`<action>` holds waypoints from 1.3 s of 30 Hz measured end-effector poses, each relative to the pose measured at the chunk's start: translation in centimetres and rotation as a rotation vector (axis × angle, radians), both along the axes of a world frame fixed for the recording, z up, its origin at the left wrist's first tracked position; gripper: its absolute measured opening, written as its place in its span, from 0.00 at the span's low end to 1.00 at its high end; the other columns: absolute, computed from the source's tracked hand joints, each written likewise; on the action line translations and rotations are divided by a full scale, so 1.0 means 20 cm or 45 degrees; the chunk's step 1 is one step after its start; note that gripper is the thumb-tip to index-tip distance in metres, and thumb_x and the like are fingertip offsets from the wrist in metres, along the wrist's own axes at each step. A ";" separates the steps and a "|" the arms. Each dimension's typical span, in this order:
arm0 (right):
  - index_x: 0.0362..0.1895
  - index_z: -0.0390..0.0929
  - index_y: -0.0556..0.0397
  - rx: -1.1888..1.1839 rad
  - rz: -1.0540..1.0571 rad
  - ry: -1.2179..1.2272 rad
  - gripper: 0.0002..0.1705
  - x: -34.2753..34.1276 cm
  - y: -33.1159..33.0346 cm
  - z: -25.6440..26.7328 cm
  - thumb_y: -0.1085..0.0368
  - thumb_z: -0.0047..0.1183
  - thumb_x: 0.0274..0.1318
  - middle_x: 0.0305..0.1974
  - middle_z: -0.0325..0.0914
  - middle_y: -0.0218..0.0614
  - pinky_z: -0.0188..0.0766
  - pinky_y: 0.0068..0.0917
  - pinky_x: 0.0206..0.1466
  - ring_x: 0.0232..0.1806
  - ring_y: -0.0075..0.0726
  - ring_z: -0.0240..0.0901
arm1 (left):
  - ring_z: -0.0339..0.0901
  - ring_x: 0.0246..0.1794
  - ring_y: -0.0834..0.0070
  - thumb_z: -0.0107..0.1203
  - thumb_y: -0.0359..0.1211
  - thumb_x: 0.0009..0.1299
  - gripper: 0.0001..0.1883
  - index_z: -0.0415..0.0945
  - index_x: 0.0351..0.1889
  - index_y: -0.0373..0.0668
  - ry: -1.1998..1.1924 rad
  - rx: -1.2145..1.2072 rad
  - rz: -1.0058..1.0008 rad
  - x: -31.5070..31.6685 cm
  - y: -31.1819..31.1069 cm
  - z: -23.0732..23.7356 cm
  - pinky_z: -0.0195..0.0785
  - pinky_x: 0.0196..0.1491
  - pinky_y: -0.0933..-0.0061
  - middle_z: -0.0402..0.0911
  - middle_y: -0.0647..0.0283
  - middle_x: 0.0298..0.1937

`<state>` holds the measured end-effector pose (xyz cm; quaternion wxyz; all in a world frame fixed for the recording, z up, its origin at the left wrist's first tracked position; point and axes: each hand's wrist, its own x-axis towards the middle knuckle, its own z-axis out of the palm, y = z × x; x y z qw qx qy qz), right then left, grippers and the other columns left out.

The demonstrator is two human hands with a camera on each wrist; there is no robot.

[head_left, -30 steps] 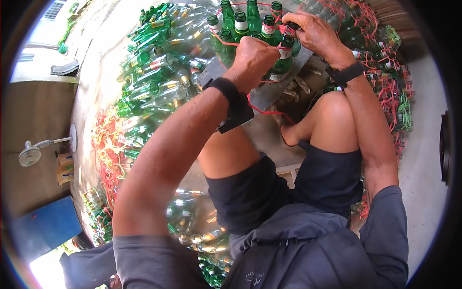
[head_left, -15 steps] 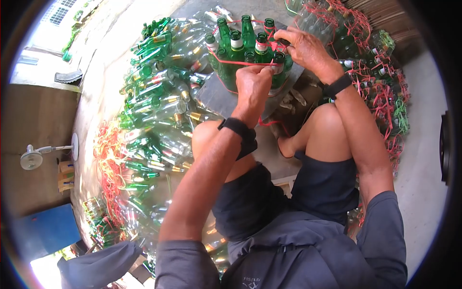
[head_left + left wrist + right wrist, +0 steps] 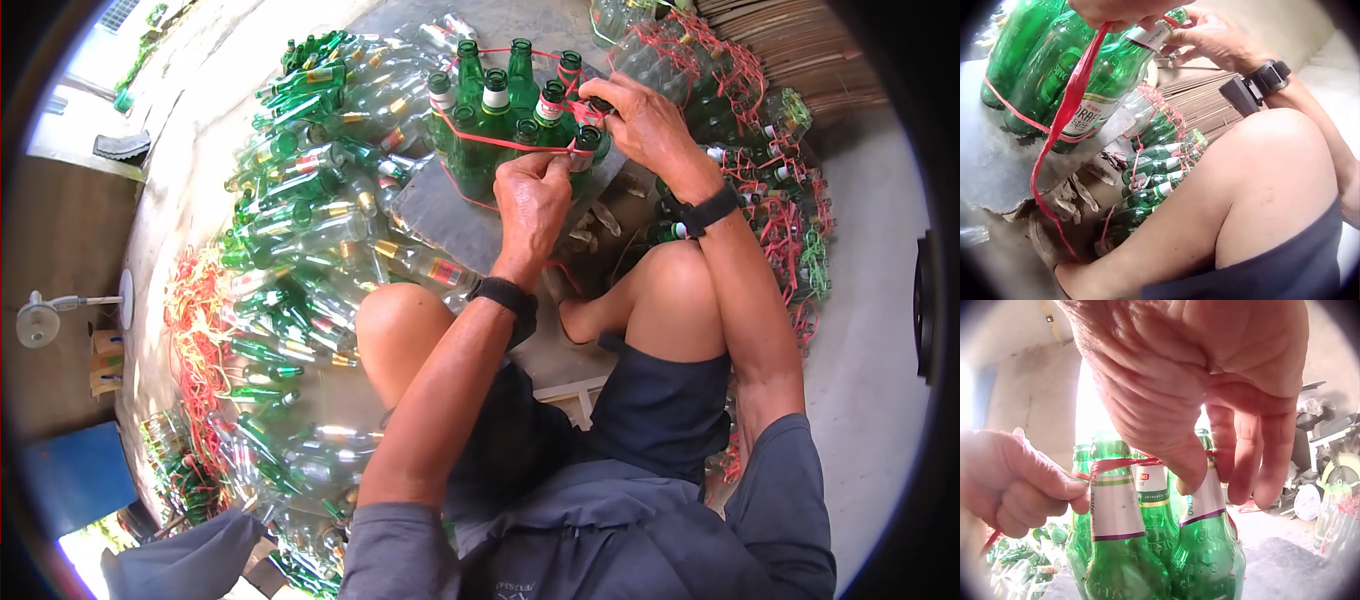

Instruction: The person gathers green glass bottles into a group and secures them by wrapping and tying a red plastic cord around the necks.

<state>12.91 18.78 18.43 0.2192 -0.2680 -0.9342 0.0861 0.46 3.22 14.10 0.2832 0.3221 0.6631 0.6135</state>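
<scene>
A cluster of green glass bottles [image 3: 494, 125] stands upright on a grey slab [image 3: 425, 210], red plastic twine [image 3: 500, 143] running round the necks and another loop lower round the bodies. My left hand [image 3: 533, 205], in front of the cluster, pinches the twine between thumb and fingers beside the nearest neck. From that hand a loose tail [image 3: 1079, 81] hangs down past the slab in the left wrist view. At the cluster's right side my right hand [image 3: 655, 128] holds a bottle neck, its thumb [image 3: 1190, 469] on the near side and fingers beyond.
Many loose bottles [image 3: 310, 210] lie on the floor to the left, beside a heap of red and orange twine [image 3: 200, 340]. Twine-tied bottle bundles [image 3: 785, 215] line the right side. My bent knees [image 3: 665, 300] flank the space below the slab.
My left hand has come down and nearer my body from over the cluster, drawing the twine across the front necks. My right hand stays at the same bottle neck. The head view has shifted slightly.
</scene>
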 end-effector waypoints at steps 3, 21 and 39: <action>0.58 0.80 0.48 0.011 0.038 0.001 0.25 0.01 -0.02 0.02 0.79 0.57 0.55 0.46 0.78 0.43 0.76 0.47 0.55 0.53 0.60 0.78 | 0.86 0.29 0.68 0.62 0.35 0.73 0.12 0.90 0.44 0.36 0.067 0.014 0.030 0.00 0.00 -0.01 0.76 0.38 0.63 0.88 0.48 0.30; 0.41 0.84 0.57 -0.278 0.602 -0.501 0.11 -0.20 -0.05 0.23 0.75 0.50 0.58 0.37 0.79 0.45 0.74 0.45 0.50 0.46 0.54 0.77 | 0.85 0.37 0.41 0.61 0.40 0.73 0.13 0.88 0.39 0.39 0.328 -0.192 0.235 0.04 -0.01 -0.02 0.76 0.43 0.47 0.84 0.42 0.32; 0.44 0.83 0.58 -0.711 0.590 -0.821 0.12 -0.26 0.01 0.27 0.70 0.48 0.62 0.35 0.77 0.38 0.71 0.39 0.53 0.42 0.42 0.73 | 0.84 0.39 0.40 0.59 0.40 0.74 0.14 0.88 0.39 0.39 0.320 -0.311 0.251 0.07 0.00 -0.05 0.75 0.44 0.45 0.86 0.43 0.33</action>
